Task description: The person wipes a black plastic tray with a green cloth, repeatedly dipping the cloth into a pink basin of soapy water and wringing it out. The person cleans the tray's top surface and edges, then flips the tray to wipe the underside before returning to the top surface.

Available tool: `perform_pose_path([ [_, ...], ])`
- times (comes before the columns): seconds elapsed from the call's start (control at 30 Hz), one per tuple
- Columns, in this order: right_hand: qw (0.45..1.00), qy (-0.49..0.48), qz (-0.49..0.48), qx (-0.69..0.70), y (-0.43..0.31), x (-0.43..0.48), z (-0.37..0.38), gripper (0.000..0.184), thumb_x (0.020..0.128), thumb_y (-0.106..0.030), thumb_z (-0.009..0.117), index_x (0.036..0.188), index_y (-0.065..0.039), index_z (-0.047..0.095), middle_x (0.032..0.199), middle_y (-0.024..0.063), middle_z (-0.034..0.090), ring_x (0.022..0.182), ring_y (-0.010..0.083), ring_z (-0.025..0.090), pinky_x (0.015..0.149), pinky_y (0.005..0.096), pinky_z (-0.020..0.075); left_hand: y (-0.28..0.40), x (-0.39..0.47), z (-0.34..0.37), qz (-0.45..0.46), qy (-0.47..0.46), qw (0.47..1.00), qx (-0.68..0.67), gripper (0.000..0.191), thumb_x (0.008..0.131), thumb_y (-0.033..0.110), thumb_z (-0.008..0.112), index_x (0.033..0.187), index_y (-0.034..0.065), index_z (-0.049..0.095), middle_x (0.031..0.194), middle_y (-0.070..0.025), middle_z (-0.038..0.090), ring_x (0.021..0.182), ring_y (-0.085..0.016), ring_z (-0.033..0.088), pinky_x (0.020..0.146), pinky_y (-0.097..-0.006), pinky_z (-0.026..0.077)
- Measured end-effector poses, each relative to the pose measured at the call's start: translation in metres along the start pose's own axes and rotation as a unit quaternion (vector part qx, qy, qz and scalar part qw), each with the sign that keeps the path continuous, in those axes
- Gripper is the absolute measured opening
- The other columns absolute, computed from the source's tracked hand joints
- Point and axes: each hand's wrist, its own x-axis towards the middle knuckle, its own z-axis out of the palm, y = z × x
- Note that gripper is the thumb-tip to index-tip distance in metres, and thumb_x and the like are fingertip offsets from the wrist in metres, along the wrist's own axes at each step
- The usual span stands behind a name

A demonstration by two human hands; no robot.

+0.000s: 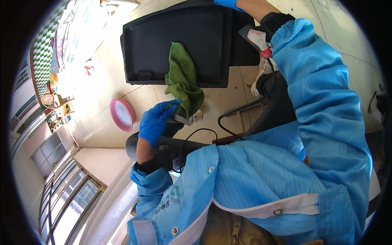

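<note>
My left hand (155,123), in a blue glove, pinches one end of a green cloth (183,76). The cloth stretches away from it, bunched near the fingers and lying over the near edge of a black plastic case (180,46). That case has a raised rim and a flat recessed panel, with a small latch-like piece at its near left corner. At the top edge of the view is my right hand (228,3), also blue-gloved and mostly cut off beside the far edge of the case. Its fingers are largely out of sight.
On the tiled floor (92,131), a pink basin (133,111) of whitish, foamy-looking liquid stands left of my knees. A black cable (245,105) loops from my right wrist across my lap. Small wooden chairs (62,105) and clutter stand far left, near windows (76,196).
</note>
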Motion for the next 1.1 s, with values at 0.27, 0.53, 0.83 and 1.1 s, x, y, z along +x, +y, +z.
perform_pose_path([
  [0.27, 0.998, -0.024, -0.040, -0.047, -0.008, -0.012, -0.012, 0.034, 0.076, -0.021, 0.054, 0.099, -0.002, 0.070, 0.104, 0.0229, 0.065, 0.097, 0.0383, 0.063, 0.085, 0.0457, 0.0494, 0.008, 0.050, 0.005, 0.120, 0.081, 0.935, -0.323, 0.024, 0.095, 0.015, 0.057, 0.114, 0.0037, 0.065, 0.094, -0.0008, 0.065, 0.080, -0.009, 0.059, 0.074, -0.0207, 0.048],
  [0.53, 0.996, -0.040, -0.049, -0.070, -0.009, -0.026, -0.014, 0.034, 0.074, -0.023, 0.055, 0.096, -0.001, 0.070, 0.101, 0.0226, 0.066, 0.094, 0.0371, 0.064, 0.084, 0.0447, 0.0499, 0.008, 0.109, 0.053, 0.132, 0.122, 0.902, -0.394, 0.033, 0.091, 0.013, 0.062, 0.124, 0.0076, 0.059, 0.113, -0.0061, 0.064, 0.100, -0.015, 0.060, 0.091, -0.0268, 0.048],
  [0.83, 0.979, -0.158, -0.095, -0.087, 0.009, -0.061, 0.019, 0.029, 0.086, -0.032, 0.061, 0.092, -0.005, 0.071, 0.088, 0.0205, 0.067, 0.080, 0.0354, 0.067, 0.077, 0.0456, 0.0539, -0.022, 0.101, 0.070, 0.086, 0.279, 0.951, -0.104, 0.051, 0.082, 0.024, 0.074, 0.128, 0.0099, 0.055, 0.119, -0.0120, 0.058, 0.107, -0.024, 0.057, 0.092, -0.0336, 0.048],
  [1.1, 0.979, -0.195, 0.039, -0.045, -0.004, -0.095, 0.072, 0.063, 0.087, -0.061, 0.051, 0.076, -0.001, 0.067, 0.063, 0.0155, 0.062, 0.064, 0.0304, 0.064, 0.073, 0.0436, 0.0514, -0.049, 0.105, 0.092, 0.048, 0.391, 0.907, 0.151, 0.043, 0.069, 0.046, 0.079, 0.091, 0.0102, 0.072, 0.095, -0.0110, 0.065, 0.091, -0.031, 0.061, 0.082, -0.0413, 0.047],
])
